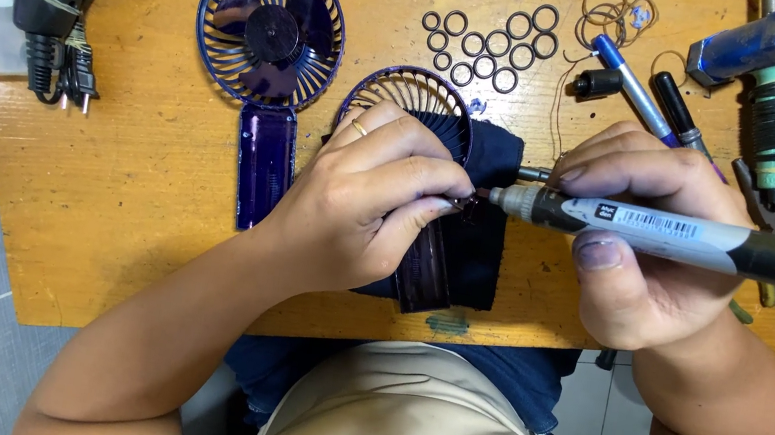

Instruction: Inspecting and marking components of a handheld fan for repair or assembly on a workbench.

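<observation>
Item: purple handheld fan half (pixel 428 143), grille up, lying on a dark cloth (pixel 489 212) at the wooden bench's (pixel 131 242) near edge; left hand (pixel 369 205) pinches its neck, right hand (pixel 646 244) grips a grey marker (pixel 668 235), tip touching there. Judged mid-work: a second, whole-looking fan (pixel 270 50) and loose black rings (pixel 488 45) lie unused behind.

The person wears a beige short-sleeved shirt (pixel 419 424); the left hand (pixel 364 204) has a thin gold ring (pixel 360 128). The right hand (pixel 648 234) wears nothing.
</observation>
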